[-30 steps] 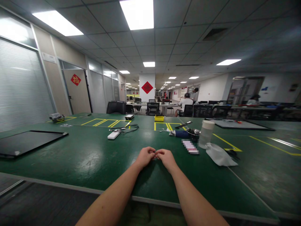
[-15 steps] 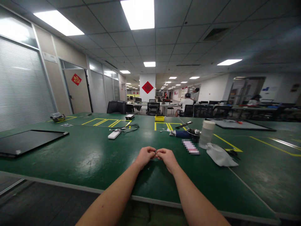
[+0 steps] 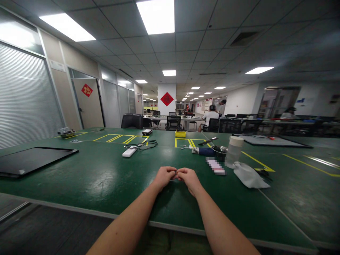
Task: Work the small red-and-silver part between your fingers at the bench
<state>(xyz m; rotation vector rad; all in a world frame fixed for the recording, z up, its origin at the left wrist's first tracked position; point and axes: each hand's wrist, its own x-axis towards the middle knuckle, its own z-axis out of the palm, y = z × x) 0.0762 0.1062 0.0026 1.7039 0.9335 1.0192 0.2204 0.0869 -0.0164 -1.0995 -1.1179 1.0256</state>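
My left hand (image 3: 165,176) and my right hand (image 3: 188,177) rest side by side on the green table (image 3: 101,177), fingertips pinched together and touching. Both are closed on something tiny between them that I cannot make out. A white cloth (image 3: 248,175) and a translucent jar with a white lid (image 3: 233,151) lie to the right of my hands. A metal bowl (image 3: 220,149) and a blue-handled item (image 3: 205,151) sit behind them.
A black flat panel (image 3: 32,159) lies at the left. A white device with black cables (image 3: 130,152) and a yellow box (image 3: 180,133) sit farther back. Yellow tape lines mark the table. People sit at desks in the distance.
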